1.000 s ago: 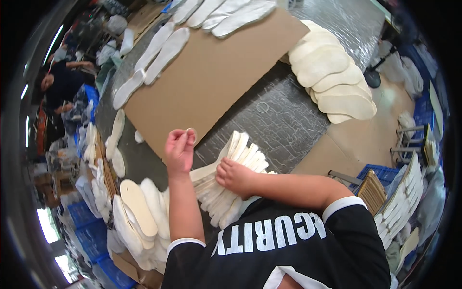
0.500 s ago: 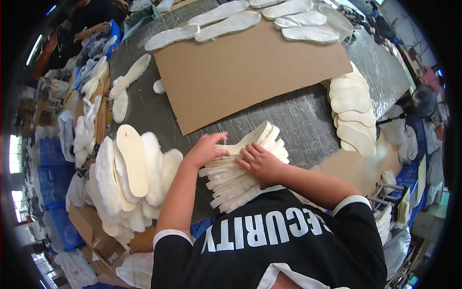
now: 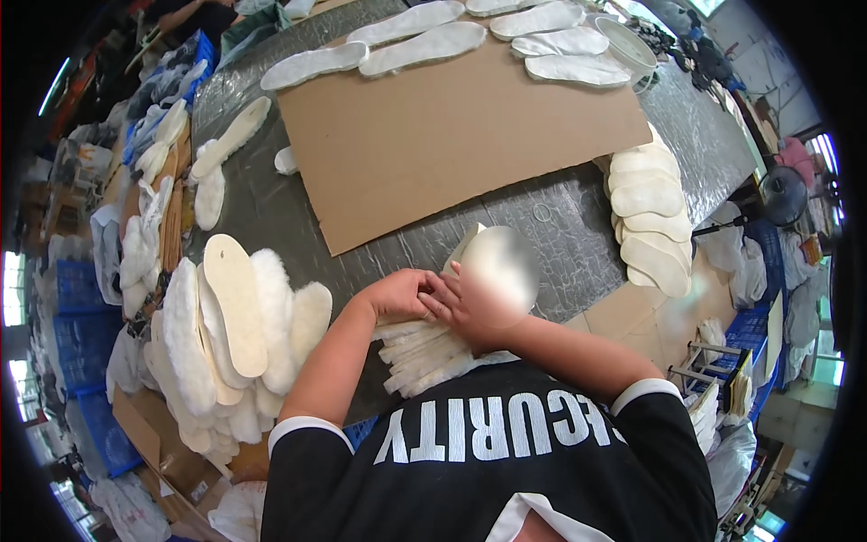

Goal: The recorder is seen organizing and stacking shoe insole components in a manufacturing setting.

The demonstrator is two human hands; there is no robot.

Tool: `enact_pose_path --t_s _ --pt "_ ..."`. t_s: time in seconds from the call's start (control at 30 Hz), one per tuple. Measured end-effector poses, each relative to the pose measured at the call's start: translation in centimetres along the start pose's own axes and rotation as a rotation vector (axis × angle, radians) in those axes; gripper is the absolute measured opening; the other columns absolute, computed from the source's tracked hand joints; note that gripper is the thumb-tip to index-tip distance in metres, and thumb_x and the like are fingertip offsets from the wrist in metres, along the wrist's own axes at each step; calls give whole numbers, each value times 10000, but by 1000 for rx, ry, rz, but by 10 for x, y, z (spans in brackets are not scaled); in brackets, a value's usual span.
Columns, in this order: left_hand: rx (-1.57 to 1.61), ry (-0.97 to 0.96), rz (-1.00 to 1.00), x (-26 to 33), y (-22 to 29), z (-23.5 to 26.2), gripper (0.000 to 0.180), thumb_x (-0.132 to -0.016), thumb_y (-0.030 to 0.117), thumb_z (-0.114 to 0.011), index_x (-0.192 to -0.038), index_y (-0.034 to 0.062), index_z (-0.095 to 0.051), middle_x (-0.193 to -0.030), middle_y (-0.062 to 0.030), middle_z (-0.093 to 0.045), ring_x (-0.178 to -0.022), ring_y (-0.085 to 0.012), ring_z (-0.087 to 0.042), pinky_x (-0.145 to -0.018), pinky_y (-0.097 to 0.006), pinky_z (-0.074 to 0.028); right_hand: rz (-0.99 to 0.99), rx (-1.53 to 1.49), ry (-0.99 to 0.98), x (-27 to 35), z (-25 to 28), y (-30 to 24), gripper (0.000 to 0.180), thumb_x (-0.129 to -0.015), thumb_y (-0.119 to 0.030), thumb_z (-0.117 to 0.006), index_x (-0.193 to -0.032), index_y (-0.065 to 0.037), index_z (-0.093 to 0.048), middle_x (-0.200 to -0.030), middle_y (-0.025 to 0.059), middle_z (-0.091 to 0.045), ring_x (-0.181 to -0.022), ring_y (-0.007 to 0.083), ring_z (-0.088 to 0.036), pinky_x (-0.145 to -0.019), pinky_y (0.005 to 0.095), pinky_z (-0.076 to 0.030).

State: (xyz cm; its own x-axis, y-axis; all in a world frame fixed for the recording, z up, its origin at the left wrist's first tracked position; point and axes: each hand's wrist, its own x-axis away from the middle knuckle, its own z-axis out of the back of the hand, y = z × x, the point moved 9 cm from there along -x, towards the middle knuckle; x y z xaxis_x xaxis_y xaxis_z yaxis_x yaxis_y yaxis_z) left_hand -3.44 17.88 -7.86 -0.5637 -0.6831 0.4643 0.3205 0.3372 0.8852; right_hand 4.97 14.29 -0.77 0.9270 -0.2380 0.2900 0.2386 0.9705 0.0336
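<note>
Several cream, fleece-edged insoles lie in a fanned stack (image 3: 424, 357) on the table close to my body. An upper insole (image 3: 464, 247) shows its far end just beyond my fingers. My left hand (image 3: 400, 295) is closed, its fingertips drawn together beside the stack; what they pinch is hidden. Against them rest the fingers of my right hand (image 3: 470, 316), bent around the upper insole. A round blurred patch covers part of that hand and the insole beyond it. Left of my left arm stands a tall pile of fluffy insoles (image 3: 237, 307), one lying smooth side up.
A brown cardboard sheet (image 3: 470, 149) covers the table's middle, with white insoles (image 3: 423, 50) along its far edge. Overlapping cream insoles (image 3: 648, 200) line the right side. A clear tub (image 3: 626, 47) stands far right, a loose insole pair (image 3: 230, 140) far left, a fan (image 3: 782, 194) beyond the table.
My left hand has moved right and closed, its fingers now meeting my right hand's. The upper insole's visible end has shifted, and a blurred patch now covers part of it.
</note>
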Motion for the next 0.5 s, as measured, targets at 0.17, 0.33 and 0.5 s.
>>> enact_pose_path --t_s 0.17,0.33,0.5 --pt "-346 -73 -9 5 -4 3 566 -696 180 -832 -1202 2 -653 -1134 -119 -700 -1028 -201 -658 -917 -329 -523 19 -170 -128 -6 2 5 900 -644 -380 -801 -1423 -62 -481 -1285 129 -578 -1287 308 -502 -1240 558 -90" --pt "-431 -80 263 37 -56 27 570 -787 454 -792 -1200 73 -695 -1095 -116 -735 -966 -236 -694 -859 -350 -533 47 -177 -77 -3 6 8 930 -565 -383 -866 -1379 -113 -505 -1186 95 -585 -1230 295 -524 -1240 547 -123" --pt "-154 157 278 98 -94 -1 404 -931 373 -702 -1111 12 -668 -941 -109 -735 -833 -187 -701 -758 -337 -552 15 -210 -96 2 4 15 993 -497 -407 -912 -1374 -171 -512 -1198 91 -582 -1241 280 -518 -1212 518 -206"
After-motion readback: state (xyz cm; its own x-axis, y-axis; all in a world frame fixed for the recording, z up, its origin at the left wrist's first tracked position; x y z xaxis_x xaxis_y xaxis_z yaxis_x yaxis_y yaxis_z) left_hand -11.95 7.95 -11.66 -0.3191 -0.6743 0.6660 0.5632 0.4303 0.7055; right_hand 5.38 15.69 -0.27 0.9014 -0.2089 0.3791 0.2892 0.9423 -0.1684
